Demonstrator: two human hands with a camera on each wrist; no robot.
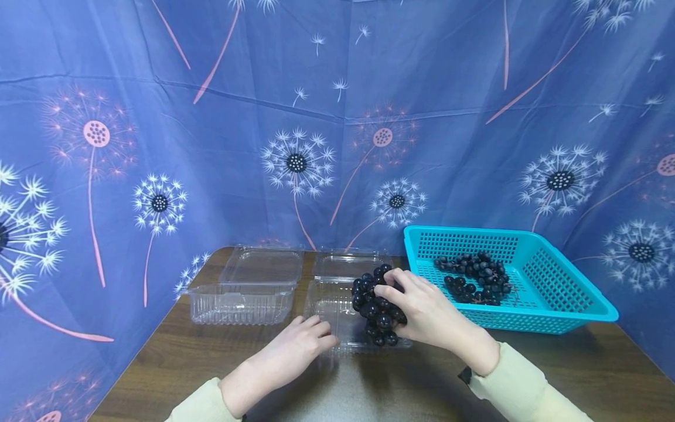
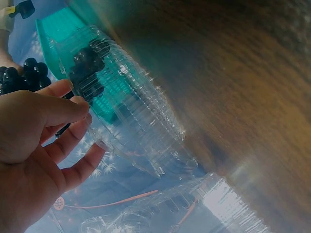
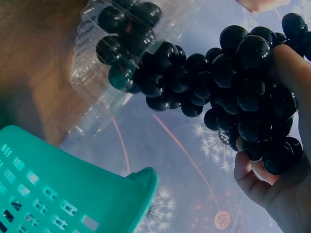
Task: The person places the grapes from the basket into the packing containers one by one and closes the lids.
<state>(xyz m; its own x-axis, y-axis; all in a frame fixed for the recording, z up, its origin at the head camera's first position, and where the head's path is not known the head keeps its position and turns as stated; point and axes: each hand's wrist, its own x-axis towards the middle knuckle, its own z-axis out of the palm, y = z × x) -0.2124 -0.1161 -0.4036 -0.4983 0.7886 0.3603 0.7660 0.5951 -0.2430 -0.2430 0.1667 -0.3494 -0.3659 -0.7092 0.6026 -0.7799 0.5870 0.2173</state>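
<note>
The right hand (image 1: 429,313) grips a bunch of dark grapes (image 1: 375,305) directly over the near clear box (image 1: 337,316), the bunch's long axis running front to back (its lower end already inside). The left hand (image 1: 295,346), fingers relaxed, rests against the box's front-left rim.

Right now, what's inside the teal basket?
A bunch of dark grapes lies on the basket floor. What is beneath that bunch is covered. The right hand holds another bunch outside it, over a clear box.
</note>
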